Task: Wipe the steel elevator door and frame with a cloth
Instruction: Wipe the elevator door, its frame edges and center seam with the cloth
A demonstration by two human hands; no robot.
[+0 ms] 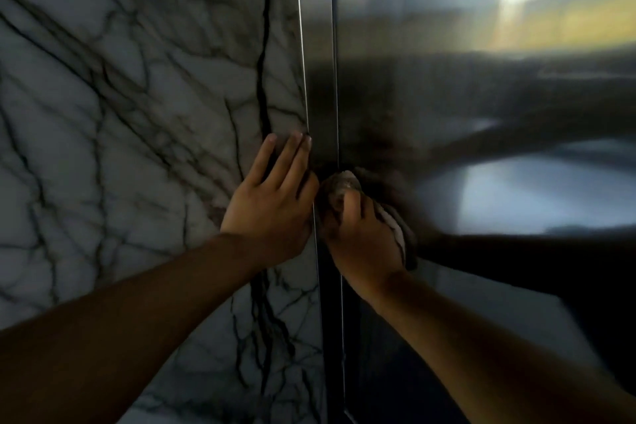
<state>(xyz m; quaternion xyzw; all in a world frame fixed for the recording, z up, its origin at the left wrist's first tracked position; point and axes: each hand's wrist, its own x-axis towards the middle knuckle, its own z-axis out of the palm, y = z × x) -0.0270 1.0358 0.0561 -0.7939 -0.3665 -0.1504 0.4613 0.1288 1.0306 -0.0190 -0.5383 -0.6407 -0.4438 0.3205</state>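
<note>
Steel frame (318,45) runs vertically, taken as reference. Left of it, a veined marble wall (120,96); right of it, the steel elevator door (447,96), reflective and blurred. Left hand (272,203) lies flat on the marble, fingers straight, fingertips touching the frame edge. Right hand (361,237) grips a bunched cloth (342,184), pressed to the door just right of the frame

The one camera sat on my head. It looked forward and down, close to the wall (120,148) and steel door (447,96).
</note>
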